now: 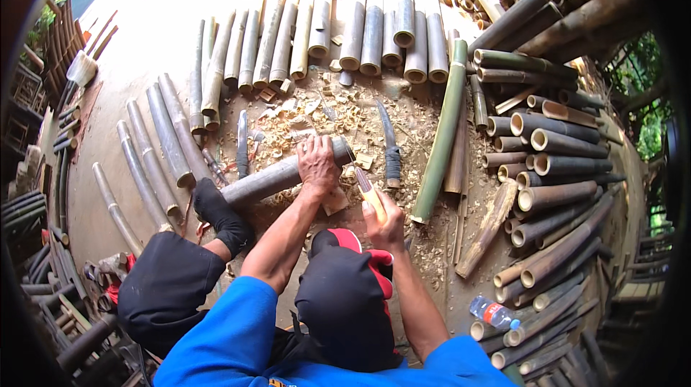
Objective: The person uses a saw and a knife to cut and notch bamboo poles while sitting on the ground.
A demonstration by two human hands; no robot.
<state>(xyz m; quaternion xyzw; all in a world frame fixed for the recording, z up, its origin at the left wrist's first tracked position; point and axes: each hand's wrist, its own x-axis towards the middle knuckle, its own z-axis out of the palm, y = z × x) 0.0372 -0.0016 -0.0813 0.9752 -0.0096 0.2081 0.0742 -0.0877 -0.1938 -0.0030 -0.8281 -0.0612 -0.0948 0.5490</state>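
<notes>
My left hand (318,164) presses down with its fingers curled over a dark bamboo pole (268,180) that slants up to the right. My right hand (384,220) is closed around the pale wooden handle of a thin-bladed tool (368,194). Its blade shows almost edge-on at the pole's right end, so I cannot tell whether it is a saw or a knife. A curved machete (389,135) with a dark wrapped handle lies right of the pole end. A second machete (242,144) lies to the left. My dark-covered foot (219,213) is by the pole's lower end.
Wood chips (309,115) litter the ground. Cut bamboo tubes (371,42) lie in rows ahead, more poles (167,131) at left, and a stack of tubes (565,142) at right. A green pole (445,135), a split log (488,229) and a plastic bottle (492,311) lie nearer.
</notes>
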